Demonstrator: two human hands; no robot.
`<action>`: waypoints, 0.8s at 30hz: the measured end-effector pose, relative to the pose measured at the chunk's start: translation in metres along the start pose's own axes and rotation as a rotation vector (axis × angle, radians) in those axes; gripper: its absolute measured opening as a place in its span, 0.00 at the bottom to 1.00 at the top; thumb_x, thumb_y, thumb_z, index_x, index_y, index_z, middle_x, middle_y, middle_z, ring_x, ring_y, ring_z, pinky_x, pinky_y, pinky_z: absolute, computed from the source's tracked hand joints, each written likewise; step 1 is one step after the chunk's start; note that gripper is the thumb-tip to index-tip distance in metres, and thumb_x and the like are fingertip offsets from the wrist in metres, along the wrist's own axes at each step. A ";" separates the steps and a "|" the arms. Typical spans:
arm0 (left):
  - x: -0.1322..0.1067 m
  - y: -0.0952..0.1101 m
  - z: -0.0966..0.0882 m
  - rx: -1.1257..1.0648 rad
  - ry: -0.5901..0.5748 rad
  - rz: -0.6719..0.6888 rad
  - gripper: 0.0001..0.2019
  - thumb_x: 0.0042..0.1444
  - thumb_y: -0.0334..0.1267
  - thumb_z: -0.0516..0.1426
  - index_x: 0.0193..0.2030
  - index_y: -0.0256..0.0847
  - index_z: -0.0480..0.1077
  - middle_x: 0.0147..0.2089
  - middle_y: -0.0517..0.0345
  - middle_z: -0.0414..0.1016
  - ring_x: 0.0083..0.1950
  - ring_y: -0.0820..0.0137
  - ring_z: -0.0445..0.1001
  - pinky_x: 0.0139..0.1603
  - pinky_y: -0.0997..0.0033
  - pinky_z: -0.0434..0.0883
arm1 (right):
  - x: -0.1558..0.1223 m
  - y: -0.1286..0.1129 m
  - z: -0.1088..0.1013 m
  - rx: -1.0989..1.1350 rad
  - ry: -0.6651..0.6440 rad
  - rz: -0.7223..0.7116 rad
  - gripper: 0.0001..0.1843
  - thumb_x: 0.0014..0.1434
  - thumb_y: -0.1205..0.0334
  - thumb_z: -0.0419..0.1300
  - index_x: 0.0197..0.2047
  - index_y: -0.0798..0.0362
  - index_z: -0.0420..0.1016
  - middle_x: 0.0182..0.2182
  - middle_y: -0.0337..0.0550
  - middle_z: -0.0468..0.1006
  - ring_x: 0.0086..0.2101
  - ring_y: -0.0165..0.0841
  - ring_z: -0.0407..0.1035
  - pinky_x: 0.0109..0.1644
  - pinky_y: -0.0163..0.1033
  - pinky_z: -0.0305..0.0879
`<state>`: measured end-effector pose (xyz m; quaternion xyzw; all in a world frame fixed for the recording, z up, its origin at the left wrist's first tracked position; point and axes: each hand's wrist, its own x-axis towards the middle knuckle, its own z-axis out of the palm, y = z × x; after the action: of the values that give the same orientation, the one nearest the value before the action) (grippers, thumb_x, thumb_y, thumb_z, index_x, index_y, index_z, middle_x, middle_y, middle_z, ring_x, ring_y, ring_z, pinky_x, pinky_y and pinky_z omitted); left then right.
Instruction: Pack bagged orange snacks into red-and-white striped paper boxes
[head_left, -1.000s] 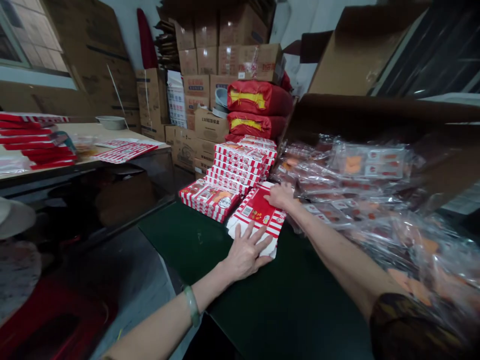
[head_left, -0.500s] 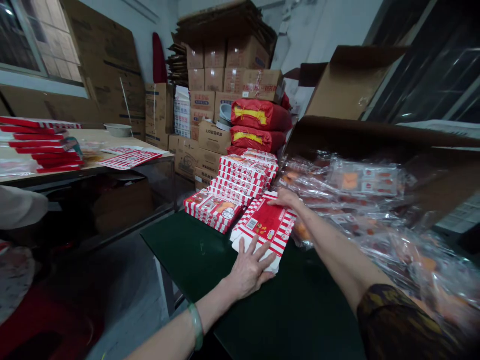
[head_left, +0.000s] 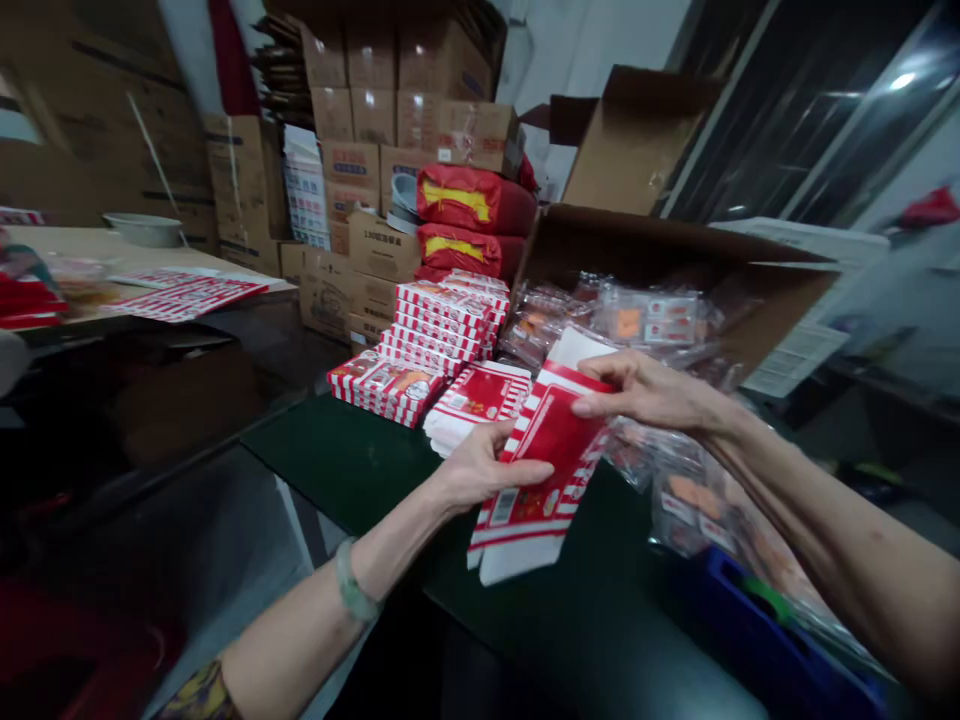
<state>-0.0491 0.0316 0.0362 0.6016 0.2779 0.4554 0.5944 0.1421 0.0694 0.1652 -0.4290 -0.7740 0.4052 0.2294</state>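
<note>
A flattened red and white striped carton point(head_left: 551, 450) is held tilted above the dark green table point(head_left: 330, 450), its white flaps sticking out at both ends. My left hand point(head_left: 487, 465) grips its left edge, thumb on the printed red face. On the upper right edge my right hand point(head_left: 637, 390) pinches it between thumb and fingers. Just behind lies a pile of flat cartons point(head_left: 480, 400) of the same print. Filled striped boxes point(head_left: 390, 385) are stacked to the left of that pile, with taller stacks behind.
A large open cardboard box point(head_left: 637, 235) with clear plastic packets point(head_left: 637, 320) stands at right. A blue tape dispenser point(head_left: 780, 640) sits at front right. Red bundles point(head_left: 472, 200) and brown cartons point(head_left: 360, 170) rise behind. Another table point(head_left: 82, 245) with a bowl point(head_left: 146, 229) is at left.
One flat carton has been lifted off the pile and brought closer, now between both hands. The view has swung right, bringing the blue tape dispenser into sight.
</note>
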 end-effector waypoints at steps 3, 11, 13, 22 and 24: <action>-0.016 -0.009 0.027 -0.330 -0.128 -0.108 0.28 0.33 0.42 0.71 0.43 0.35 0.72 0.37 0.53 0.78 0.35 0.66 0.76 0.40 0.65 0.72 | -0.044 -0.001 0.013 0.080 0.009 0.056 0.13 0.40 0.61 0.70 0.20 0.58 0.71 0.18 0.35 0.71 0.19 0.23 0.62 0.21 0.28 0.57; -0.023 -0.029 0.064 -0.261 -0.175 -0.140 0.39 0.22 0.34 0.73 0.47 0.38 0.68 0.40 0.54 0.77 0.40 0.63 0.76 0.42 0.65 0.72 | -0.108 0.001 0.021 0.095 -0.072 0.062 0.13 0.46 0.56 0.66 0.30 0.54 0.70 0.21 0.35 0.74 0.20 0.26 0.64 0.20 0.29 0.58; -0.019 -0.032 0.067 -0.258 -0.175 -0.115 0.34 0.25 0.33 0.73 0.45 0.37 0.70 0.39 0.54 0.78 0.39 0.63 0.77 0.42 0.64 0.72 | -0.121 0.004 0.027 -0.056 0.106 -0.044 0.11 0.51 0.54 0.63 0.29 0.53 0.70 0.20 0.36 0.73 0.20 0.27 0.64 0.21 0.31 0.60; -0.014 -0.048 0.067 -0.374 -0.130 -0.026 0.25 0.31 0.38 0.71 0.40 0.34 0.75 0.37 0.51 0.81 0.38 0.61 0.79 0.42 0.62 0.75 | -0.146 0.071 0.093 0.161 0.921 -0.065 0.38 0.43 0.54 0.68 0.57 0.50 0.62 0.50 0.50 0.74 0.48 0.42 0.70 0.49 0.50 0.69; -0.012 -0.054 0.067 -0.377 -0.093 -0.039 0.25 0.32 0.40 0.71 0.39 0.34 0.75 0.37 0.51 0.81 0.37 0.62 0.79 0.41 0.63 0.75 | -0.141 0.077 0.106 0.372 0.806 -0.002 0.30 0.48 0.53 0.65 0.53 0.51 0.65 0.44 0.48 0.78 0.41 0.40 0.74 0.44 0.47 0.72</action>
<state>0.0158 -0.0018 -0.0108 0.4948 0.1715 0.4594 0.7175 0.1785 -0.0728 0.0404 -0.5034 -0.5370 0.3380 0.5865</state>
